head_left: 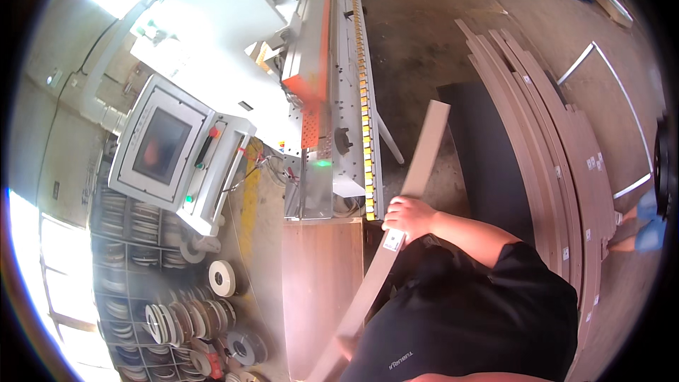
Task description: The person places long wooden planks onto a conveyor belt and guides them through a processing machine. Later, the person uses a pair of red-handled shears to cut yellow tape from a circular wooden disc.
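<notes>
A long, narrow brown board strip slants across in front of my body, from the middle of the view to the lower edge. My right hand is wrapped round its middle, just above a small white label on the board. Lower down, part of my left hand shows at the board's edge; its fingers are hidden. Left of the board's lower half lies a wood-grain surface. Beyond it stands a long edge-banding machine with an orange guard and a row of yellow-and-black pads.
A control panel with a screen stands at left, above rolls of edging tape on a wire rack. Right of me lie stacked long brown boards beside a black sheet. Another person's arm shows at far right.
</notes>
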The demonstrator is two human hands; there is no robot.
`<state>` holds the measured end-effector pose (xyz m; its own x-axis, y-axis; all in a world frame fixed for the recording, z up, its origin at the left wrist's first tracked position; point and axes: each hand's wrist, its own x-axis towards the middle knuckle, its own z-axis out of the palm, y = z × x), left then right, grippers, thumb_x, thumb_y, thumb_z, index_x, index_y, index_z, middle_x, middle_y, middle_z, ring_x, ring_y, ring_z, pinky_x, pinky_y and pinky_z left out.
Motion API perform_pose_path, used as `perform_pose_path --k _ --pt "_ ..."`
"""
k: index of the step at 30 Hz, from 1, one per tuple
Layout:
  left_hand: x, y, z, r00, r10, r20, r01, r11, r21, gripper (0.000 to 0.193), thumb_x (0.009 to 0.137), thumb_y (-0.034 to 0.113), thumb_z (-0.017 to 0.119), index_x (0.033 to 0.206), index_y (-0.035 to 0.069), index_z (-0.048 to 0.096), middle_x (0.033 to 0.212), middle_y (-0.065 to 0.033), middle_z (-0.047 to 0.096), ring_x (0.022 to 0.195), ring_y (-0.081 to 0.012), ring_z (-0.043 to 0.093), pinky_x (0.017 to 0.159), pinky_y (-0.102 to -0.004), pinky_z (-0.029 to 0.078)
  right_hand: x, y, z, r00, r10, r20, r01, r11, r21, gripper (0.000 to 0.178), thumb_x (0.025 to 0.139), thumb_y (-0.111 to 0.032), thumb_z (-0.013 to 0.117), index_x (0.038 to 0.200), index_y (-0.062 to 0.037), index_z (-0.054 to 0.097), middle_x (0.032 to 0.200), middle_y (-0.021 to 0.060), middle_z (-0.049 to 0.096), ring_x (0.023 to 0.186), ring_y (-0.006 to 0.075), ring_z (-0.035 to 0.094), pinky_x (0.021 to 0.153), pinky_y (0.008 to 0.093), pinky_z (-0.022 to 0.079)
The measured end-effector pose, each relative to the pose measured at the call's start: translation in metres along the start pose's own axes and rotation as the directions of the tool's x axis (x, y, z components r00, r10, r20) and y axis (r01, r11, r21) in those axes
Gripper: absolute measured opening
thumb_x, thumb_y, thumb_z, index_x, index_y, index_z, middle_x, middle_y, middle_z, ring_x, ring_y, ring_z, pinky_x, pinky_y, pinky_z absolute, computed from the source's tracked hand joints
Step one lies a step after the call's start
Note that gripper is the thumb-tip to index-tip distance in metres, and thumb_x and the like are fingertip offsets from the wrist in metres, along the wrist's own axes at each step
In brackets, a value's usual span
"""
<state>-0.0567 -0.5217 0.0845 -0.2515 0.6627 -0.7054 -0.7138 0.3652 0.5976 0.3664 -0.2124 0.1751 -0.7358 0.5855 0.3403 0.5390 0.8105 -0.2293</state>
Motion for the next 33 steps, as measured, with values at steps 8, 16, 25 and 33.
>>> perform_pose_path --k 8,16,25,33 --pt "0.016 0.026 0.005 0.984 0.177 -0.036 -0.075 0.583 0.809 0.027 0.102 0.029 0.070 0.114 0.005 0.071 0.108 -0.0137 0.075 0.102 -0.0269 0.069 0.088 -0.0440 0.055 0.095 0.014 0.098 0.984 -0.139 0.113 0.126 0.985 0.118 0.077 0.052 -0.055 0.096 0.115 -0.0204 0.072 0.113 -0.0036 0.071 0.119 0.0190 0.063 0.115 0.0455 0.040" --pt "0.026 0.058 -0.005 0.828 0.529 0.184 -0.305 0.149 0.941 0.021 0.101 0.019 0.068 0.108 -0.002 0.072 0.102 -0.0180 0.075 0.098 -0.0299 0.072 0.083 -0.0464 0.056 0.172 -0.006 0.161 0.988 -0.082 -0.132 0.111 0.968 0.227 0.051 0.075 -0.037 0.088 0.120 -0.0196 0.070 0.121 -0.0010 0.071 0.128 0.0211 0.061 0.127 0.0525 0.035" --pt "0.021 0.016 -0.050 0.768 0.596 0.236 -0.132 -0.213 0.968 0.018 0.100 0.016 0.067 0.109 0.004 0.076 0.105 -0.0144 0.076 0.096 -0.0354 0.072 0.084 -0.0447 0.057 0.185 0.003 0.170 0.934 0.194 0.299 -0.316 0.838 0.444 0.029 0.099 -0.034 0.060 0.091 -0.0101 0.075 0.087 0.0145 0.077 0.086 0.0396 0.076 0.076 0.0547 0.060" --pt "0.027 -0.015 0.018 0.784 0.554 -0.279 0.266 0.106 0.958 0.043 0.095 0.045 0.069 0.114 0.007 0.068 0.095 -0.0184 0.078 0.091 -0.0405 0.076 0.082 -0.0526 0.059 0.179 0.005 0.196 0.971 0.089 0.224 -0.169 0.913 0.371 0.036 0.101 -0.043 0.059 0.092 -0.0154 0.080 0.091 0.0109 0.079 0.084 0.0370 0.077 0.071 0.0529 0.060"
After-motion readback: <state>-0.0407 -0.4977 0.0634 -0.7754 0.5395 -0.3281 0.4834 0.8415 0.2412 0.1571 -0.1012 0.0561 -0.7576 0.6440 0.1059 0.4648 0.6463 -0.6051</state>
